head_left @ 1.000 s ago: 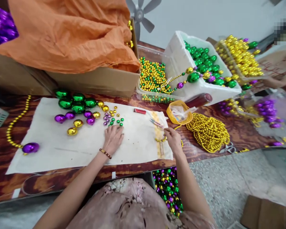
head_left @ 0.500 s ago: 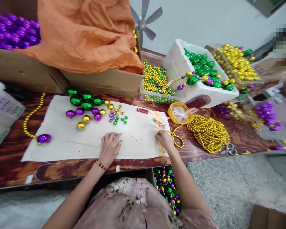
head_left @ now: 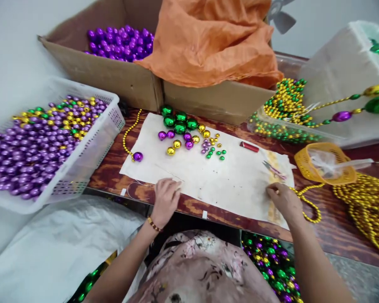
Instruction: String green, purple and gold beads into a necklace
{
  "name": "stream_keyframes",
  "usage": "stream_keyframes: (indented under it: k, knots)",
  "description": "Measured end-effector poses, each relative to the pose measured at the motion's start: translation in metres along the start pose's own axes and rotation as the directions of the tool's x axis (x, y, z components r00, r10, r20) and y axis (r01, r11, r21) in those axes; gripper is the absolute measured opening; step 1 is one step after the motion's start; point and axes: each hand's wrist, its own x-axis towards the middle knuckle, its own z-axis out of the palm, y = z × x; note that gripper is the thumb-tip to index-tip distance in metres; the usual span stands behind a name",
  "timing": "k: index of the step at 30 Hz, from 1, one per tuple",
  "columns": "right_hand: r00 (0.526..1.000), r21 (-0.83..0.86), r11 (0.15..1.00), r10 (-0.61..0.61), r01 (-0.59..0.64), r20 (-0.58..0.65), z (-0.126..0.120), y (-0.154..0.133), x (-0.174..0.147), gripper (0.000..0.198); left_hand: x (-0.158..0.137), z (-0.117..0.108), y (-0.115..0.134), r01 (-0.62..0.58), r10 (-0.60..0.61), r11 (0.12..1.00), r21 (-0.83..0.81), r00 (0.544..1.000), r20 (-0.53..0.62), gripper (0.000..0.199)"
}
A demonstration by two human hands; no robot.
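My left hand [head_left: 166, 198] rests at the front edge of a white cloth [head_left: 233, 189], fingers bent together. A thin thread or wire [head_left: 139, 184] lies beside it; whether the fingers hold it is unclear. My right hand [head_left: 284, 202] is curled in a pinch over the cloth's right end, its contents hidden. A gold bead string [head_left: 316, 214] loops right beside that hand. Small pliers-like snips [head_left: 274, 170] and a red-handled tool [head_left: 249, 146] lie beyond it. Green beads [head_left: 180, 127], purple beads [head_left: 162, 135], gold beads [head_left: 171, 150] and smaller ones sit grouped on the cloth.
A white basket [head_left: 113, 105] of beads stands left. Cardboard boxes [head_left: 214, 99], partly under orange cloth [head_left: 208, 50], line the back. At right are a yellow basket [head_left: 303, 164], gold bead strands [head_left: 366, 210] and a white foam box [head_left: 331, 71]. Another bead string [head_left: 125, 139] ends at a purple bead.
The view has swung left, bringing the white basket into sight and pushing the right-hand boxes out. My left hand has shifted toward the cloth's front edge; the right keeps its pinch.
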Motion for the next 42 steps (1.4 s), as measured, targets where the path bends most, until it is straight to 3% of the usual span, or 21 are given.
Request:
stream_keyframes:
  k: [4,5,7,9,11,13,16,19,24,29,33,36,38,40,41,42]
  knots:
    - [0.99,-0.022,0.997,0.064,-0.067,-0.129,-0.016,-0.043,-0.015,0.026,0.015,-0.021,-0.032,0.099,-0.089,0.988,0.114,0.992,-0.095,0.023]
    - [0.991,0.026,0.999,0.026,-0.023,-0.132,-0.019,-0.064,-0.02,0.025,0.017,-0.023,-0.036,0.111,-0.097,0.986,0.127,0.989,-0.11,0.024]
    - [0.979,0.2,0.958,-0.195,0.203,-0.061,-0.02,-0.115,-0.03,0.021,0.019,-0.025,-0.044,0.139,-0.118,0.98,0.142,0.982,-0.146,0.024]
    - [0.888,0.366,0.834,-0.458,0.414,0.038,-0.015,-0.171,-0.042,0.019,0.021,-0.028,-0.052,0.172,-0.14,0.973,0.155,0.97,-0.198,0.025]
    - [0.792,0.418,0.747,-0.602,0.516,0.098,-0.009,-0.222,-0.053,0.019,0.023,-0.038,-0.065,0.209,-0.16,0.962,0.176,0.953,-0.257,0.026]
    - [0.758,0.374,0.749,-0.633,0.547,0.157,-0.007,-0.259,-0.06,0.019,0.027,-0.053,-0.081,0.243,-0.177,0.95,0.194,0.936,-0.304,0.027]
    - [0.757,0.244,0.795,-0.605,0.555,0.246,-0.01,-0.289,-0.065,0.02,0.032,-0.077,-0.103,0.305,-0.221,0.926,0.223,0.915,-0.336,0.028]
    - [0.762,0.124,0.821,-0.565,0.557,0.317,-0.018,-0.297,-0.065,0.023,0.038,-0.089,-0.118,0.35,-0.268,0.905,0.242,0.91,-0.316,0.029]
    - [0.766,0.045,0.817,-0.558,0.575,0.319,-0.02,-0.303,-0.068,0.028,0.06,-0.083,-0.12,0.313,-0.258,0.907,0.283,0.942,-0.214,0.036]
    - [0.785,0.084,0.831,-0.548,0.549,0.288,-0.013,-0.31,-0.071,0.03,0.08,-0.079,-0.118,0.218,-0.215,0.891,0.399,0.975,-0.052,0.043]
    - [0.803,0.161,0.839,-0.545,0.52,0.24,-0.014,-0.308,-0.072,0.03,0.088,-0.077,-0.119,0.156,-0.146,0.886,0.437,0.988,-0.057,0.043]
    - [0.828,0.226,0.846,-0.525,0.482,0.198,-0.014,-0.291,-0.076,0.027,0.094,-0.067,-0.106,0.106,-0.079,0.915,0.389,0.993,-0.083,0.046]
    - [0.848,0.261,0.853,-0.502,0.453,0.169,-0.009,-0.268,-0.082,0.024,0.098,-0.052,-0.088,0.029,-0.008,0.936,0.351,0.998,-0.063,0.043]
    - [0.883,0.408,0.831,-0.456,0.378,0.111,0.0,-0.238,-0.092,0.02,0.102,-0.033,-0.066,-0.08,0.088,0.944,0.32,0.996,-0.01,0.037]
    - [0.913,0.576,0.763,-0.402,0.293,0.069,0.007,-0.221,-0.098,0.017,0.105,-0.022,-0.054,-0.139,0.138,0.941,0.307,0.99,0.024,0.035]
    - [0.941,0.748,0.634,-0.337,0.196,0.039,0.013,-0.205,-0.104,0.016,0.108,-0.011,-0.043,-0.194,0.185,0.935,0.296,0.981,0.059,0.032]
